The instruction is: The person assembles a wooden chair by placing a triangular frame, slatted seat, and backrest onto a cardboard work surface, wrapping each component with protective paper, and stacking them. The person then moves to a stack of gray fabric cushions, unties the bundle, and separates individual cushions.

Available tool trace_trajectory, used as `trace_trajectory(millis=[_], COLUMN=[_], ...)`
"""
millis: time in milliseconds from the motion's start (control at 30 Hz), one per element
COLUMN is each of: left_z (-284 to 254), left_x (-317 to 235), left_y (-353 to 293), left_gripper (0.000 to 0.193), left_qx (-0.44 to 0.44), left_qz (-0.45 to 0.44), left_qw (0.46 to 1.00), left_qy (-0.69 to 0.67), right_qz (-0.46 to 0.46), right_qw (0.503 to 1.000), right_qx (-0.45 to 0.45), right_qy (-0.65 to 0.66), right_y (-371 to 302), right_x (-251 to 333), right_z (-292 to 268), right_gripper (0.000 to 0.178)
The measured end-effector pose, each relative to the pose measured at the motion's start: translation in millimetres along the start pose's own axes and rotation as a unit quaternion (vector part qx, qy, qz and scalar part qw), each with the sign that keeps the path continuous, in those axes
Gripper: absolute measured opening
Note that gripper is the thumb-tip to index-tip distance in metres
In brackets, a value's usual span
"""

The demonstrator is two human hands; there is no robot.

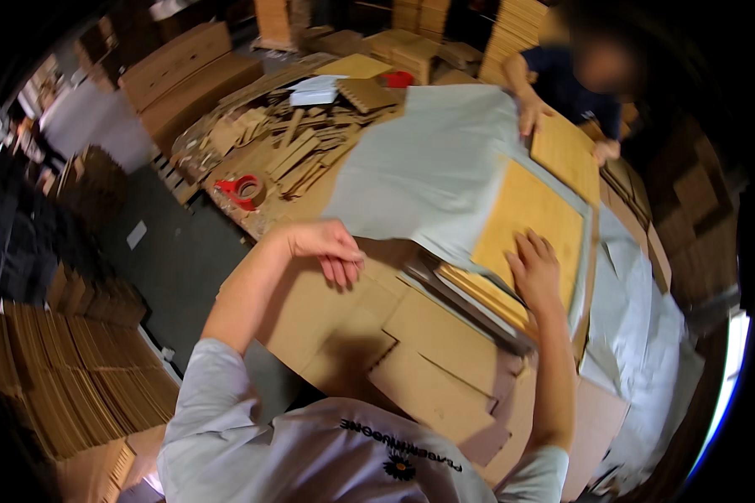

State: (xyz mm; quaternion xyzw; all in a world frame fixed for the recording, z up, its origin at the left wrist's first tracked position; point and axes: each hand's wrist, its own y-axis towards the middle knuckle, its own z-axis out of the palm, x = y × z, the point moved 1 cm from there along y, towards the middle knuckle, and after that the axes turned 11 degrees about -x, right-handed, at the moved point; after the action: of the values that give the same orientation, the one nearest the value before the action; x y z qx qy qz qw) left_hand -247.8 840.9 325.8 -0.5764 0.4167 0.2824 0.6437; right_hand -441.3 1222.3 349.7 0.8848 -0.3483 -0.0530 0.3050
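Observation:
My right hand point(535, 267) lies with fingers stretched out on a yellow wooden panel point(538, 220), at the top of a short stack of panels inside a carton. Left of it, my left hand point(327, 249) hangs over the cardboard with its fingers curled into a pinch. What it holds, if anything, I cannot make out. A pale foam sheet point(428, 159) spreads across the table just beyond that hand, and its edge reaches the panel. At the far side, a co-worker's hands rest on another yellow panel point(565, 158).
Flattened cardboard point(432, 381) covers the near side. Cardboard strips point(298, 155) and a red tape dispenser point(242, 193) lie at the left of the table. More foam sheeting point(637, 335) drapes at the right. Stacked cardboard point(75, 377) stands on the floor at left.

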Motion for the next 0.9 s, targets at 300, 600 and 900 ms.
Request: trace_trajectory(millis=[300, 600, 900], left_z=[-294.3, -321.7, -281.5], left_x=[152.0, 151.8, 51.6], left_y=[137.3, 188.3, 131.1], left_gripper=[0.029, 0.02, 0.037], left_qx=[-0.496, -0.643, -0.632], left_qz=[0.04, 0.004, 0.309], left_qw=[0.807, 0.603, 0.708], left_qy=[0.32, 0.472, 0.057], right_qz=[0.042, 0.104, 0.17], right_qw=[0.995, 0.988, 0.971], right_qx=[0.084, 0.102, -0.131], right_qy=[-0.029, -0.049, 0.105], right_y=[20.5, 15.4, 44.6], right_x=[24.7, 33.5, 44.1], right_z=[6.6, 3.4, -35.9], right_gripper=[0.042, 0.042, 0.025])
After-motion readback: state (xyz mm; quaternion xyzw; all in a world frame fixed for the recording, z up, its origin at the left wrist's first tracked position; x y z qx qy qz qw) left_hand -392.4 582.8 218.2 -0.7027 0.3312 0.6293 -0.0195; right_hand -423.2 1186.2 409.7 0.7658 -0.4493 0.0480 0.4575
